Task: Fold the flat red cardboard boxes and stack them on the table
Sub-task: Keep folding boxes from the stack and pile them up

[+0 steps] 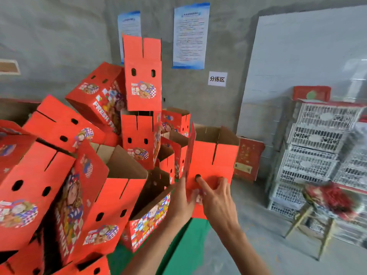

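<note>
Now | both hands on folded red box (pixel 212 165) — left hand (pixel 181 203) gripping its near corner, right hand (pixel 216 201) fingers spread (one in a hole) | at right end of box pile (pixel 83 175) | above green table (pixel 186 247)

Grey concrete wall (pixel 49 36) with two blue-bordered notices (pixel 190 35) and a small white sign (pixel 217 79); pale panel (pixel 297 56) leaning at right. Stacked white lattice crates (pixel 317 143) beside it, wooden stool (pixel 309 221) in front, on grey floor (pixel 268 245).

Packing warehouse, bare concrete wall (pixel 49 46), stacked white crates (pixel 317 139) (fruit-type), posted notices (pixel 190 36)
</note>
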Demonstrator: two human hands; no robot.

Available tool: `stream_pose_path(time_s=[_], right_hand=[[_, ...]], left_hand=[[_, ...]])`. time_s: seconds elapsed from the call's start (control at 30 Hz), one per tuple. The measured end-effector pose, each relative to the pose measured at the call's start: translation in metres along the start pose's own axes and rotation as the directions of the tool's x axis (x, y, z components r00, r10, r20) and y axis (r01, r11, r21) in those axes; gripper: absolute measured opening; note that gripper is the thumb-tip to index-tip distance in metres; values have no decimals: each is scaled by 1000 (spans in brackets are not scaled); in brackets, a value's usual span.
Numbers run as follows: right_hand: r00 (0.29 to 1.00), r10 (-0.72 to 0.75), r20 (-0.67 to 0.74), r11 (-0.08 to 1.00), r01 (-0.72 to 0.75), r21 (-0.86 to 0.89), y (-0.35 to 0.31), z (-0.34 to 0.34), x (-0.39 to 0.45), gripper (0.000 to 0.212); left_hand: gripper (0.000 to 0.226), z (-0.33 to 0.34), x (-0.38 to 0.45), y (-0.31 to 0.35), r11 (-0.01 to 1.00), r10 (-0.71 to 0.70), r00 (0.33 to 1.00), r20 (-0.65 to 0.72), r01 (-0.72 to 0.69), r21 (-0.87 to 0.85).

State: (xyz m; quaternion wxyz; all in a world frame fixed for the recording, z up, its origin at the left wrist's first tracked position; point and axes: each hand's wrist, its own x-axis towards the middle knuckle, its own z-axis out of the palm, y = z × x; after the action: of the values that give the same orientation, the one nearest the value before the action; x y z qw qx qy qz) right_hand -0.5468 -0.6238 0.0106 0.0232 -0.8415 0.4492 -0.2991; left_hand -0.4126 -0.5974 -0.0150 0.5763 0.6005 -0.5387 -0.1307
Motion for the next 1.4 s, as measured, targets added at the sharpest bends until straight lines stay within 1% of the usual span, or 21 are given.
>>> stream_pose_path(time_s=[0.07, 0.13, 0.3, 0.47, 0.6, 0.63, 0.67, 0.7, 0.73, 0.77, 0.83, 0.87, 0.9, 0.93, 0.97, 1.03, 1.07, 1.13, 1.2, 1.3, 1.4], right_hand=[[993, 5, 122, 1000, -4, -12, 22, 35, 4, 61], [980, -1, 201, 1000, 0, 3, 41, 67, 6, 65], [938, -34, 344, 999, 35, 3, 77, 131, 11, 77], [895, -75, 441, 996, 85, -4, 95, 177, 22, 83], [828, -84, 554, 993, 116, -23, 102, 215, 26, 84], [832, -96, 546, 990, 134, -30, 102, 220, 30, 84], [855, -154, 496, 980, 196, -33, 101, 225, 36, 84], [850, -252, 463, 949, 310, -51, 98, 230, 43, 83], [824, -347, 448, 906, 417, -65, 94, 235, 50, 83], [817, -392, 423, 884, 461, -72, 90, 238, 58, 82], [823, -398, 405, 869, 480, -120, 85, 243, 74, 81], [803, -387, 453, 868, 484, -116, 83, 245, 81, 80], [768, -378, 516, 875, 478, -70, 82, 247, 84, 80], [743, -362, 562, 899, 438, 1, 82, 246, 87, 80], [746, -323, 583, 935, 345, 78, 82, 243, 87, 80], [791, -212, 574, 976, 137, 171, 83, 235, 81, 72], [822, -175, 543, 978, 83, 190, 84, 233, 77, 64], [863, -145, 484, 980, 58, 191, 83, 231, 65, 49], [887, -147, 437, 974, 53, 220, 79, 228, 53, 41], [918, -137, 372, 958, 28, 285, 60, 216, 34, 31], [958, -166, 234, 925, 70, 372, 25, 203, 8, 22]], left_hand=[[62, 17, 4, -34, 995, -89, 996, 20, 88, 36], [65, 30, 5, -63, 982, -181, 983, 33, 179, 58], [73, 55, 8, -119, 966, -230, 973, 17, 226, 124], [68, 73, 26, -153, 941, -294, 951, -94, 305, 144], [76, 88, 44, -170, 900, -373, 918, -135, 394, 188], [79, 91, 48, -174, 891, -385, 913, -132, 405, 206], [80, 94, 52, -177, 886, -381, 916, -125, 401, 233], [78, 97, 56, -179, 882, -370, 922, -112, 386, 270], [75, 99, 59, -182, 876, -361, 928, -94, 372, 307], [71, 100, 63, -184, 869, -365, 928, -79, 370, 329], [64, 98, 75, -186, 862, -384, 921, -69, 384, 330], [62, 95, 81, -188, 863, -384, 921, -70, 385, 326], [60, 91, 86, -188, 868, -383, 921, -72, 385, 314], [58, 87, 89, -189, 874, -388, 919, -70, 391, 289], [56, 83, 90, -189, 879, -398, 915, -66, 401, 257], [50, 76, 85, -189, 877, -429, 901, -64, 432, 211], [48, 73, 80, -189, 867, -452, 890, -64, 455, 202], [44, 65, 68, -187, 837, -502, 863, -63, 503, 215], [43, 56, 53, -184, 816, -535, 843, -53, 532, 227], [41, 39, 27, -174, 824, -537, 844, -6, 526, 212], [30, 4, -8, -163, 848, -513, 858, -11, 509, 146]])
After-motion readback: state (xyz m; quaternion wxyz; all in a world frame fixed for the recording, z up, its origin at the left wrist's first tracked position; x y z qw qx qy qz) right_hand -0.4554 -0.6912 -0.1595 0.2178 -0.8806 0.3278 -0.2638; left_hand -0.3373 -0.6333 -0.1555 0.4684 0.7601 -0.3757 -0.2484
